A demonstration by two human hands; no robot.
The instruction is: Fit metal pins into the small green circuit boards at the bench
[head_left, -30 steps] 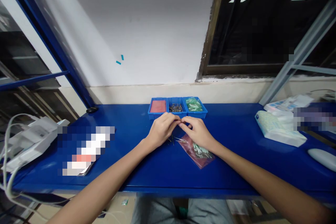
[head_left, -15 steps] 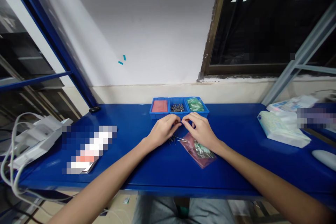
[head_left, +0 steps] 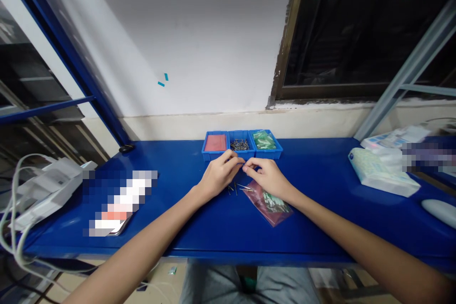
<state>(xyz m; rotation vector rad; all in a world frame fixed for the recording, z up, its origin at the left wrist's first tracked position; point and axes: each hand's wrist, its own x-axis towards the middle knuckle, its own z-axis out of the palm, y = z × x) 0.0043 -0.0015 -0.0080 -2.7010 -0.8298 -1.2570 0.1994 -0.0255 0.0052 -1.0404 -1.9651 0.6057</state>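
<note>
My left hand [head_left: 221, 171] and my right hand [head_left: 266, 175] meet at the fingertips just in front of the blue bins. Both are closed in a pinch; whatever is between the fingers is too small or hidden to name. Below them, several thin metal screw-like pieces [head_left: 235, 189] lie loose on the table. A pink plastic bag [head_left: 265, 211] lies partly under my right hand, with a green packet [head_left: 274, 203] on it. Behind the hands, the middle blue bin holds many small metal pieces [head_left: 240, 145]. Pink sheets [head_left: 215, 142] fill the left bin, green packets [head_left: 264, 140] the right one.
On the blue table [head_left: 199, 228], a blurred-out phone-like object [head_left: 121, 209] lies at left, near a white power strip [head_left: 53, 190] with cables. A tissue pack [head_left: 381, 173] and a white rounded object [head_left: 440, 213] lie at right. The wall and a window stand behind.
My left fingers have stretched forward and to the right over the pinch, and my right hand has shifted slightly left and down. The loose pieces and pink bag stay in place.
</note>
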